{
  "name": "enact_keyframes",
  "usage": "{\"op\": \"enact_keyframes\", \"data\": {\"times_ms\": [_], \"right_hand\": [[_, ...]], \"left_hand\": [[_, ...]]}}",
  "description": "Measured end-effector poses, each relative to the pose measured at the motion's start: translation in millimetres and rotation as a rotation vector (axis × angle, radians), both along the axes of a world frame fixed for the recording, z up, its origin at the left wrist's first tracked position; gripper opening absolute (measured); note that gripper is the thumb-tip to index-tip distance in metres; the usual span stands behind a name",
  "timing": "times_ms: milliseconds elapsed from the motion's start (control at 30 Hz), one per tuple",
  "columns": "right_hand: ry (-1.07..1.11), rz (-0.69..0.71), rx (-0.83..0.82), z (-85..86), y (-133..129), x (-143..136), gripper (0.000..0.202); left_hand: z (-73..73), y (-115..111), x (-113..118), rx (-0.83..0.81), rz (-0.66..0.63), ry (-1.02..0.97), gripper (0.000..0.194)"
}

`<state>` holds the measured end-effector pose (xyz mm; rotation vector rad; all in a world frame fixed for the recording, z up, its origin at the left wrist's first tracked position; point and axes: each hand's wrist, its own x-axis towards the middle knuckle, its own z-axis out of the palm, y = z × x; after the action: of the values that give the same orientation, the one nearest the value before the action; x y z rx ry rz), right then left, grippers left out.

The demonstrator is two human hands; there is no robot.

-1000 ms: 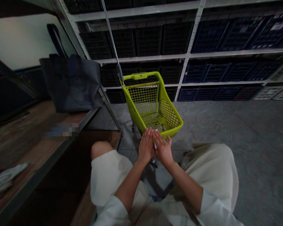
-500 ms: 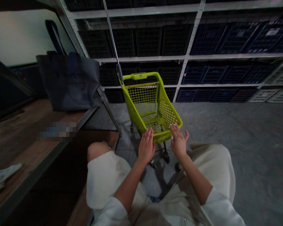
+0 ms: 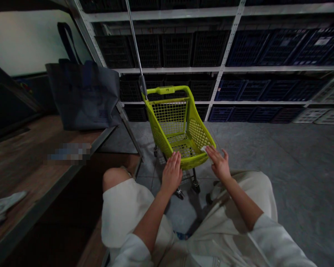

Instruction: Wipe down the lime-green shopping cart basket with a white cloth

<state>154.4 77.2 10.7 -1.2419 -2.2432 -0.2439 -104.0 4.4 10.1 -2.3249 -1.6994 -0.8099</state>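
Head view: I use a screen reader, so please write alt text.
A seated person's left hand rests on the front rim of a small lime-green shopping cart, while the right hand presses a small white thing onto its corner.

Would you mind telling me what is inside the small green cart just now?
The green cart looks bare inside: only its mesh floor shows. The right hand presses a small white cloth on the front rim; the left hand hides the near wall's outside.
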Motion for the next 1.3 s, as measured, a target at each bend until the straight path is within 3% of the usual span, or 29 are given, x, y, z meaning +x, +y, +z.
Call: {"op": "enact_keyframes", "data": {"times_ms": [100, 233, 367, 467, 567, 667, 767, 867, 1300], "right_hand": [[0.056, -0.153, -0.009, -2.2, 8, 11, 0.085], [0.143, -0.243, -0.033, -2.8, -18, -43, 0.081], [0.159, -0.088, -0.091, 1.7, -55, -116, 0.079], [0.140, 0.004, -0.126, 5.3, -67, -138, 0.078], [0.057, 0.107, -0.105, 5.3, -61, -118, 0.081], [-0.034, 0.165, -0.055, 2.0, -43, -72, 0.087], [-0.031, 0.024, -0.009, -1.9, -20, -23, 0.093], [0.015, -0.147, 0.008, -5.7, -2, 6, 0.095], [0.221, -0.246, -0.011, -25.1, 5, -9, 0.090]], "left_hand": [[-0.5, 0, 3, -0.004, 0.002, -0.006, 0.076], [-4.9, 0, 5, -0.005, 0.014, -0.025, 0.079], [-9.2, 1, 5, -0.004, 0.011, -0.035, 0.079], [-10.1, 2, 3, 0.002, 0.018, -0.051, 0.079], [-8.1, 1, 1, 0.018, 0.018, -0.060, 0.077], [-4.6, 0, 1, 0.022, 0.003, -0.035, 0.077], [-2.8, 0, 1, 0.017, -0.004, -0.017, 0.079], [-4.5, 1, 2, 0.017, -0.006, -0.038, 0.080], [-11.0, 8, -15, 0.027, -0.065, -0.124, 0.076]]}}
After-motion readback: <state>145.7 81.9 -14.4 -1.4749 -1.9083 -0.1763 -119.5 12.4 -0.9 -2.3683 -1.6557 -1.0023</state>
